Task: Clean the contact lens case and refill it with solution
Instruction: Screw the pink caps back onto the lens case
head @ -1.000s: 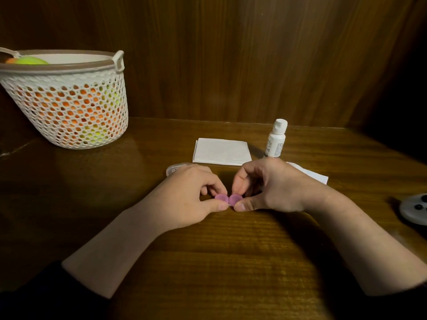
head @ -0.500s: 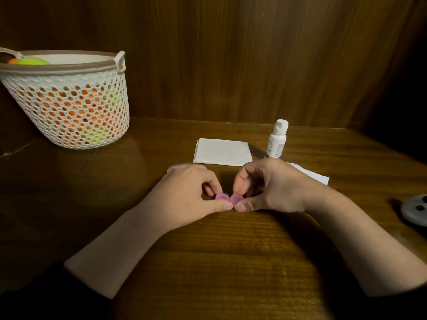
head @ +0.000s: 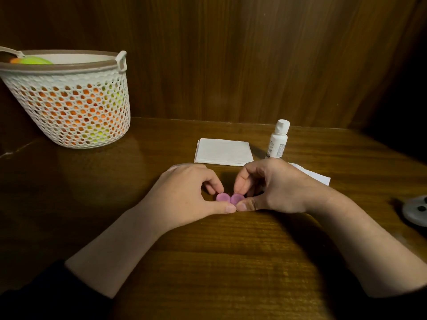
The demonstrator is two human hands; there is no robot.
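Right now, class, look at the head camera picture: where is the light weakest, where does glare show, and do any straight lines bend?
Head view: dim and warm overall, darkest in the right corner; soft glare on the table near the basket; the hands shade the pink case; the table's back edge bows from the wide lens.

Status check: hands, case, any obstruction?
Both hands, left and right, pinching the purple lens case on the table. Caps on. Solution bottle capped, untouched. Nothing in the way.
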